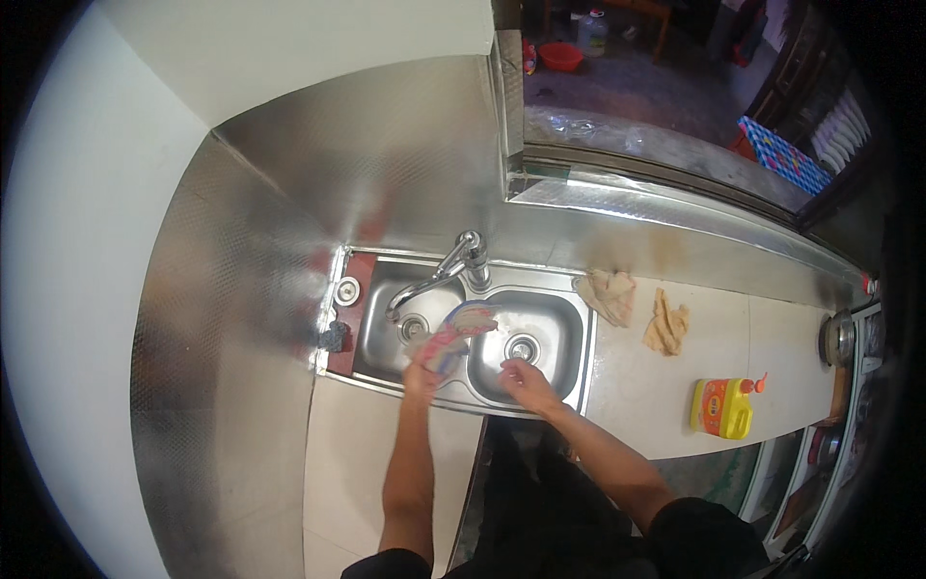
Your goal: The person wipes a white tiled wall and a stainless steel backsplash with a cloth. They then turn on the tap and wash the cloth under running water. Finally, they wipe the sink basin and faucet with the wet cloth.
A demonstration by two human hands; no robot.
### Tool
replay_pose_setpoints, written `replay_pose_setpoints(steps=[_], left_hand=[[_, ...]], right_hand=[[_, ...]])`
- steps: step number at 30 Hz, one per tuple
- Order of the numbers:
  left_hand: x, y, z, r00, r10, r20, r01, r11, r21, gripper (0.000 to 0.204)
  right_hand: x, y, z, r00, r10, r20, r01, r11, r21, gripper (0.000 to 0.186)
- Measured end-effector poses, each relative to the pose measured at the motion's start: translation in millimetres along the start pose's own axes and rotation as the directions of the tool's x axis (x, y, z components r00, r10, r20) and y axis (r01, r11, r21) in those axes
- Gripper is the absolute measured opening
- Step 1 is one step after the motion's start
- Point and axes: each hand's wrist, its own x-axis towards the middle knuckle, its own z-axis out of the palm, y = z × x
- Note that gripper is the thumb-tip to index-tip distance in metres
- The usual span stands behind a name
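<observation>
A steel double sink lies in front of me, with a left basin (382,289) and a right basin (564,328). My left hand (421,382) is closed on a cloth (449,344) patterned in pink, blue and pale tones. Blurred by motion, the cloth spreads over the divider between the basins. Above the right basin, near its drain (522,349), my right hand (527,380) has its fingers curled in; whether they pinch anything is hidden. The chrome faucet (471,253) stands behind, its spout reaching over the left basin.
Two tan rags (610,295) (666,322) lie on the counter right of the sink. Farther right is a yellow pump jug (721,409). A drain strainer (346,290) and a dark scrubber (334,336) rest at the sink's left edge. Metal sheeting (376,154) covers the wall behind.
</observation>
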Motion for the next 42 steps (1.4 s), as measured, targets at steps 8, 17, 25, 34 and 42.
replay_pose_setpoints(steps=[8,17,25,34,42], left_hand=[[-20.5,1.7,161.0,0.986,-0.026,0.164,-0.066,0.842,0.535,0.041],[43.7,52.8,199.9,0.682,0.668,0.296,-0.596,0.273,0.755,0.067],[74.3,76.8,214.2,0.727,0.564,0.391,-0.671,0.466,0.577,0.058],[72.2,88.2,219.4,0.724,0.611,0.319,-0.684,0.578,0.445,0.052],[72.6,93.0,220.1,0.747,0.596,0.294,-0.645,0.542,0.539,0.049]], right_hand=[[47.1,-16.4,-0.4,0.994,-0.068,-0.086,0.099,0.896,0.434,0.042],[112.0,-147.9,-39.1,0.769,-0.281,-0.574,0.42,0.899,0.122,0.029],[177.5,-192.5,-54.8,0.774,-0.586,-0.24,0.51,0.801,-0.312,0.031],[137.8,-209.8,-43.0,0.821,-0.561,-0.104,0.342,0.629,-0.698,0.047],[109.0,-194.4,-6.0,0.798,-0.597,-0.082,0.216,0.41,-0.886,0.048]])
